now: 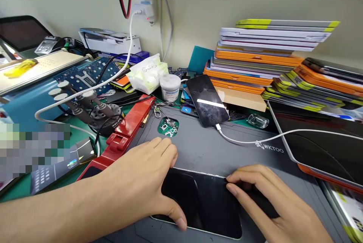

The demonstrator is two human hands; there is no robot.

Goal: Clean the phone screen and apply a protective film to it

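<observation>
At the left, a phone with a lit screen (49, 173) lies on the green bench (21, 194), with a red tool (136, 116) slanting away beside it. Next comes the left hand (149, 178), spanning a black phone (212, 207): its thumb rests at the near edge and its fingers curl at the far edge, gripping it across its width. The black phone lies screen up on the near part of a grey mat (195, 152). It is probably light and stiff, with smooth glass that would slip and could crack if bent or pressed at one point; the long side edges look the safest hold, clear of the screen. Further right, the right hand (275, 197) has thumb and forefinger nearly together at the far edge; whether they pinch anything, I cannot tell. Beyond, at the far right, lies a large tablet (326, 137).
</observation>
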